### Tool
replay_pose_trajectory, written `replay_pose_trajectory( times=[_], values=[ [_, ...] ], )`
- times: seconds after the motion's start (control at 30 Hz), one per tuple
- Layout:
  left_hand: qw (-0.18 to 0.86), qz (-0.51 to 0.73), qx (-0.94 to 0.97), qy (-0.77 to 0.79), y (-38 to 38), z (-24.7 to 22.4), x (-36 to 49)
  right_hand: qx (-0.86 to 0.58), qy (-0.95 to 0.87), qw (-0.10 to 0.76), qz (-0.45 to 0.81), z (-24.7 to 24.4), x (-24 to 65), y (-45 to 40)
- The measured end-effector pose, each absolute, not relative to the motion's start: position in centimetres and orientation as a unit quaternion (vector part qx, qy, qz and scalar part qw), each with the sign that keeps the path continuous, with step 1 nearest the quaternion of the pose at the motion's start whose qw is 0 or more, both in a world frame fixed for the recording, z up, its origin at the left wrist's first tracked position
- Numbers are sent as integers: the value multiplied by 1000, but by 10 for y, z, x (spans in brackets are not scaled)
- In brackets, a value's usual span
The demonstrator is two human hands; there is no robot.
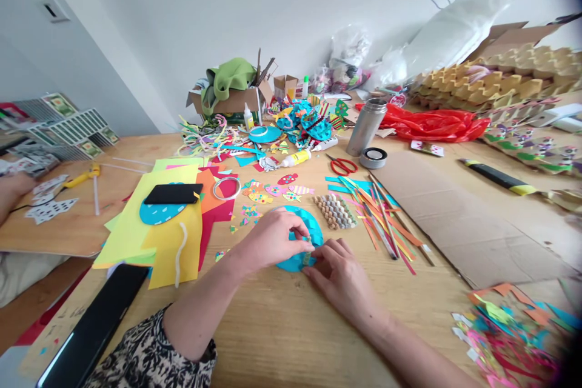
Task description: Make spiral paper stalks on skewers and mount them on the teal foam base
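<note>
A blue paper disc (291, 264) with a crinkled surface lies on the wooden table in front of me, partly covered by my hands. My left hand (279, 236) reaches over it, thumb and fingertips pinched together at a small greenish paper strip (307, 256). From the right, my right hand (339, 267) has its fingers closed at the disc's right edge, close to the left fingertips. What exactly is between the right fingertips is hidden. Several small decorated paper fish (275, 190) lie just beyond the disc, and a small tray of brown and pale pieces (335, 212) sits beside it.
Coloured paper sheets (175, 254) and a black phone (173, 194) lie left. Paper strips (382, 218), red-handled scissors (343, 165), a steel flask (366, 127) and cardboard (454, 212) are right. Another person's hand (13, 191) shows at far left.
</note>
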State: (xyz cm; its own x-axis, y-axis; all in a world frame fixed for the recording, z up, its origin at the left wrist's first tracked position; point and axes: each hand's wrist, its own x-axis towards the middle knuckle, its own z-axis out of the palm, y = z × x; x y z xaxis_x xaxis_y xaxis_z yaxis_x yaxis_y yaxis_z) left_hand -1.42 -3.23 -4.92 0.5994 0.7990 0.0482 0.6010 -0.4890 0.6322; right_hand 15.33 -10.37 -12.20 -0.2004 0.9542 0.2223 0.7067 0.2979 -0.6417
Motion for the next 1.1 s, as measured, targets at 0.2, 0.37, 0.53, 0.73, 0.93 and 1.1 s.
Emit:
replay_pose_trajectory(
  times=[0.2,0.37,0.53,0.73,0.93,1.1],
  values=[
    [271,142,867,393,-27,-53,-23,-555,-745,306,207,-121,153,-104],
    [268,136,874,383,-26,-55,-22,-551,-746,309,209,-122,153,-104],
    [275,135,871,383,-27,-53,-21,-553,-747,302,211,-122,153,-104],
    [265,129,871,393,-25,-52,-27,-541,-732,349,224,-116,156,-107],
    [258,62,869,418,-25,-41,-37,-590,-613,491,189,-105,176,-102],
    [240,19,869,432,-28,-28,-48,-705,-548,439,101,-101,216,-74]
  ],
)
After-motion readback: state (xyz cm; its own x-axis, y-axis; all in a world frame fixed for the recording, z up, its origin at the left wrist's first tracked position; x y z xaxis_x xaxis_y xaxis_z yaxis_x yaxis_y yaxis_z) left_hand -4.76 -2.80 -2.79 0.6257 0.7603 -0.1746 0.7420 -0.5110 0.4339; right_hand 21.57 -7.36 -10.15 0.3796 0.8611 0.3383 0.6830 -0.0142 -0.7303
